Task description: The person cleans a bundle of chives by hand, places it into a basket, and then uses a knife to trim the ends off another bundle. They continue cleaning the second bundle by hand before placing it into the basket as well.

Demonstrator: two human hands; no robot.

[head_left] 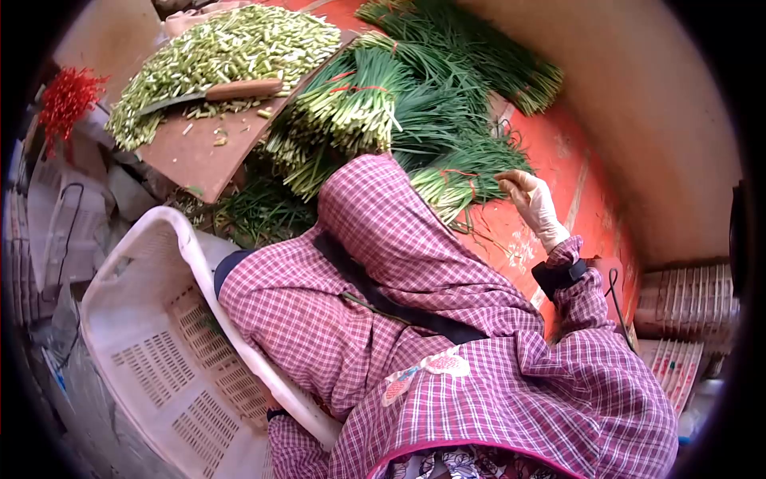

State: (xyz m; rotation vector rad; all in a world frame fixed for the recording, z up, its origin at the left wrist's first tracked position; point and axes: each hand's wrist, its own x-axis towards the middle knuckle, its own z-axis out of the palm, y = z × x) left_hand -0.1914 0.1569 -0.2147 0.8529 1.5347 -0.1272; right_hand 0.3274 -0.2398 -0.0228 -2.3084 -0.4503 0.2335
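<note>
My right hand (536, 209), in a pale glove, is raised over the red surface beside a tied bundle of green garlic chives (447, 182). Its fingers are loosely bent with a gap to the thumb, and I see nothing held in them. The left sleeve (297, 449) reaches down by the rim of a white plastic basket (187, 247); the left hand itself is hidden. Across my lap lies a checked pink garment (383, 279). More bundles of chives (363, 96) with red ties are heaped ahead of my knee.
On a brown board (187, 164) at the upper left lie a heap of cut pale stem pieces (247, 44) and a wooden-handled knife (243, 89). Red ties (70, 100) hang at far left. Stacked crates (690, 307) stand at right, below a tan wall (630, 104).
</note>
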